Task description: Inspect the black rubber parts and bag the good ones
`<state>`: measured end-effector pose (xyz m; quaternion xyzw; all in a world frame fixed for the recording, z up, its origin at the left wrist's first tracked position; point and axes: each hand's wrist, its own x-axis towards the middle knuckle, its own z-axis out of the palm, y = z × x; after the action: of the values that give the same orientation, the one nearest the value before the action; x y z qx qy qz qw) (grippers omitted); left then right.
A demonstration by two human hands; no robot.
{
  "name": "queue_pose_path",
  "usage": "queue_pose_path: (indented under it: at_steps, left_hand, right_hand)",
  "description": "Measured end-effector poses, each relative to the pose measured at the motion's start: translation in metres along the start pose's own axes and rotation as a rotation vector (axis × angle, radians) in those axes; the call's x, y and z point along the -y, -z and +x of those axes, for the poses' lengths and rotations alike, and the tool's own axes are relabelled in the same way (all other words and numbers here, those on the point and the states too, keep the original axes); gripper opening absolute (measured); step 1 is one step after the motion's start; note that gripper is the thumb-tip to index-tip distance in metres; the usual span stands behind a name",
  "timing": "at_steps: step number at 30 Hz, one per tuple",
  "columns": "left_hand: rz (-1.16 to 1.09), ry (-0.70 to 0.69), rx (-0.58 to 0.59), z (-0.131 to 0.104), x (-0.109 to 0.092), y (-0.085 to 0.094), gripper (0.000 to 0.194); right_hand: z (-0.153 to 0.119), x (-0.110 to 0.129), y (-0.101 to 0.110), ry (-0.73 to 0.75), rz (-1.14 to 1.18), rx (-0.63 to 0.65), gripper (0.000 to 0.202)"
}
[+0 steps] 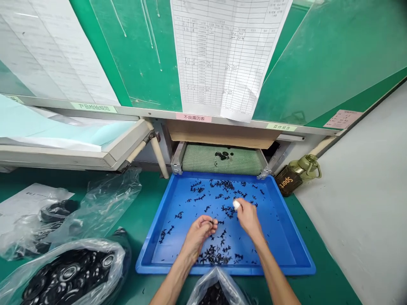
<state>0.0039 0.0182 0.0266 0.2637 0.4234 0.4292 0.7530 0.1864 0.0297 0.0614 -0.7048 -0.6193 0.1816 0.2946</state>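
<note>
Over the blue tray (149, 250) are both my hands. My left hand (199, 235) is closed in a pinch on a small black part (212, 222), its fingertips turned toward the middle of the tray. To the right and slightly farther off, my right hand (249, 217) is closed too, with a white cover (236, 205) on a fingertip. Whatever its fingers may hold is hidden. Many small black pieces (213, 255) lie scattered in the tray, thickest at the near edge and far middle.
A green conveyor belt (203, 159) carrying several black rings ends above the tray's far edge. An open bag of black rings (70, 275) stands at left, and another bag (214, 292) sits in front. A bottle (307, 167) is at right against the white wall.
</note>
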Motion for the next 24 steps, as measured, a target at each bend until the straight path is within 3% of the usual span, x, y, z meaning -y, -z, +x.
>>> queue_pose_path:
  at_steps: [4, 8, 11, 13, 15, 17, 21, 24]
  left_hand:
    - [-0.074, 0.035, 0.023, 0.003, -0.002, 0.003, 0.014]
    - [-0.116, 0.047, 0.029, 0.005, -0.002, 0.003, 0.013]
    - [-0.179, 0.049, 0.036, 0.005, -0.003, 0.006, 0.012]
    - [-0.208, 0.051, 0.031, 0.005, -0.008, 0.006, 0.012]
    - [-0.212, 0.028, 0.023, 0.004, -0.016, 0.003, 0.016]
    - [-0.184, -0.023, 0.023, 0.001, -0.028, -0.005, 0.023]
    - [-0.083, -0.155, 0.093, -0.007, -0.051, -0.026, 0.033]
    - [-0.003, -0.193, 0.124, -0.014, -0.054, -0.033, 0.034]
  right_hand:
    - [0.074, 0.005, 0.025, 0.059, -0.155, -0.134, 0.037]
    - [0.149, 0.018, 0.031, 0.046, -0.223, -0.182, 0.036]
    - [0.185, 0.026, 0.030, 0.046, -0.236, -0.168, 0.036]
    - [0.193, 0.030, 0.033, 0.070, -0.229, -0.137, 0.035]
    - [0.184, 0.034, 0.036, 0.120, -0.210, -0.103, 0.034]
    - [0.156, 0.039, 0.038, 0.202, -0.180, -0.043, 0.033]
    - [0.070, 0.052, 0.034, 0.466, 0.076, 0.189, 0.028]
    - [0.013, 0.060, 0.031, 0.494, 0.204, 0.236, 0.031]
